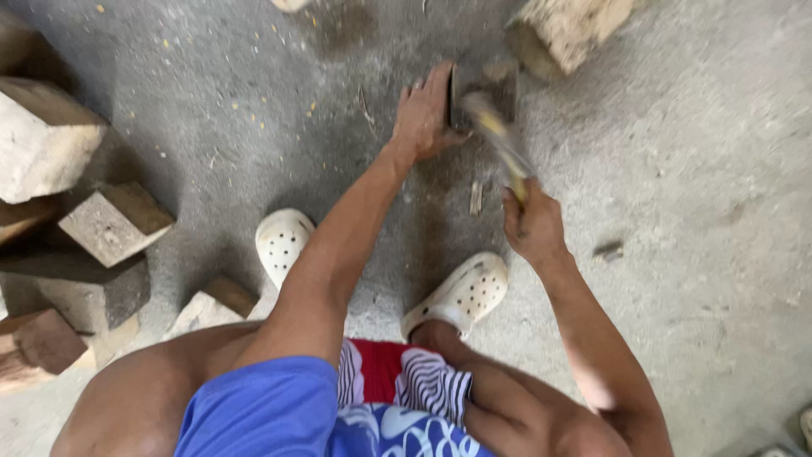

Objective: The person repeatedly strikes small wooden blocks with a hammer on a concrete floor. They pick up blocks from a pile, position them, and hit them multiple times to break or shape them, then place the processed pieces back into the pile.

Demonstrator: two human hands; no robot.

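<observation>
Two hands work on the concrete floor (694, 169), near its far edge. Left hand (423, 114), fingers flat, steadies a small dark wood block (484, 89); right hand (533, 224), fingers closed, grips a blurred hammer (499, 135). Step: splitting the block, prob. Next strike needs good aim, w/ fingers kept away.

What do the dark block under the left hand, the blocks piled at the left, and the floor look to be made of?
Dark block: probably wood, dark and blurred, so uncertain. Left hand steadies it; right hand grips a blurred yellowish tool. Piled blocks: rough-cut wood, pale sawn faces. Floor: grey concrete, matt, strewn with chips.
</observation>
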